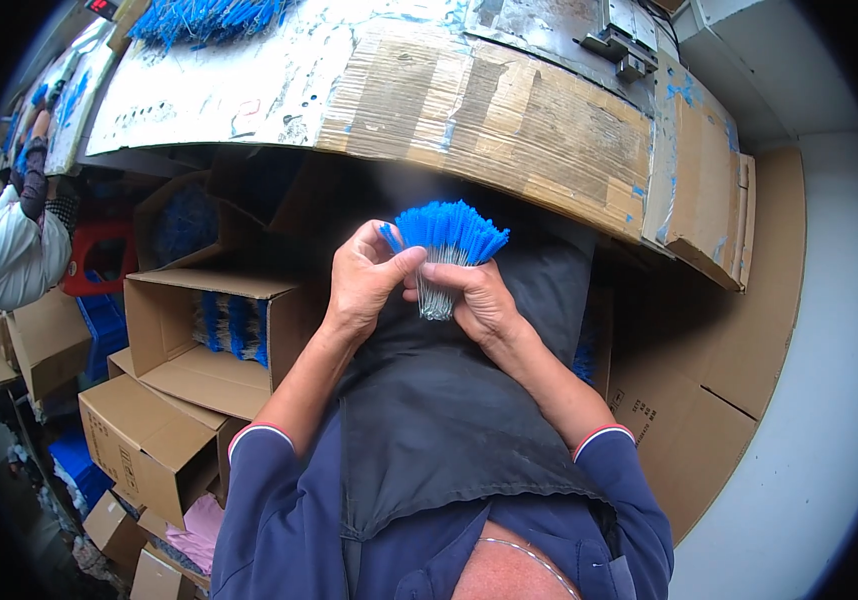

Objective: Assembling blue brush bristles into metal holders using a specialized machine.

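A fanned bundle of small wire brushes (pixel 449 230), with blue bristle heads up and bare silvery twisted stems down, is held upright over my lap. My right hand (pixel 481 300) is closed around the stems, its thumb lying across their front. My left hand (pixel 364 283) is closed at the bundle's left side, its thumb tip against the stems. One blue brush (pixel 390 237) stands apart from the rest at my left fingers, leaning left. The fingers behind the bundle are hidden.
A worktable edge covered with cardboard (pixel 489 105) runs ahead of me, with a pile of blue brushes (pixel 209 20) on it. An open carton (pixel 211 372) with bundled brushes stands at left. Further left, a co-worker's sleeve (pixel 24 255) shows. Cardboard (pixel 669 420) lines the right.
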The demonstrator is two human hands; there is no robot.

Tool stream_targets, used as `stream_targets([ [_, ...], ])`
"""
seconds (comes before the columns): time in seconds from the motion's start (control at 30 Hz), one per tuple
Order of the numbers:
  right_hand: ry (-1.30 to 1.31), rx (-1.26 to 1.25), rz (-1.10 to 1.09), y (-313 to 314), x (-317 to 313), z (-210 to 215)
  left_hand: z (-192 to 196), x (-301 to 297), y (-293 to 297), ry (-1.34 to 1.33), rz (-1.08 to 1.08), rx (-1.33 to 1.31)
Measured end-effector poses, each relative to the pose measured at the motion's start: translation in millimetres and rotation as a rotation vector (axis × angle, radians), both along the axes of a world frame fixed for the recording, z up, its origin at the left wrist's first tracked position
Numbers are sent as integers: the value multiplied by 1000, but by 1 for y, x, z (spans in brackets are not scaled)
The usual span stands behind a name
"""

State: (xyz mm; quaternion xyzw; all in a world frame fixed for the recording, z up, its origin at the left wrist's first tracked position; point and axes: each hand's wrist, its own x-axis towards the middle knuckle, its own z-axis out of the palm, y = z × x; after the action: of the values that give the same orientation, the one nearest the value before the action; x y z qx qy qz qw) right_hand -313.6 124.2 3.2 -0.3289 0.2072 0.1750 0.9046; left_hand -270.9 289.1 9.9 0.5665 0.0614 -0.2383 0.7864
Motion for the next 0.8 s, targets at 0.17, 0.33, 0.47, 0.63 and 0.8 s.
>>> stream_targets([
  [0.17, -13, 25, -3, -2, -3, 0, 6, -3, -7, -19, 12, 11],
  [0.33, -27, -14, 8, 1, -9, 5, 11, -10, 0, 21, -53, 42],
  [0.47, -40, -21, 9, 1, -10, 2, 11, -14, 3, -14, -21, 51],
  [0.63, -36, -36, 46, 5, -11, 0, 9, -17, 5, 17, -22, 52],
  [0.8, -32, -51, 88, 3, -11, -3, 5, -17, 7, 50, -91, 112],
])
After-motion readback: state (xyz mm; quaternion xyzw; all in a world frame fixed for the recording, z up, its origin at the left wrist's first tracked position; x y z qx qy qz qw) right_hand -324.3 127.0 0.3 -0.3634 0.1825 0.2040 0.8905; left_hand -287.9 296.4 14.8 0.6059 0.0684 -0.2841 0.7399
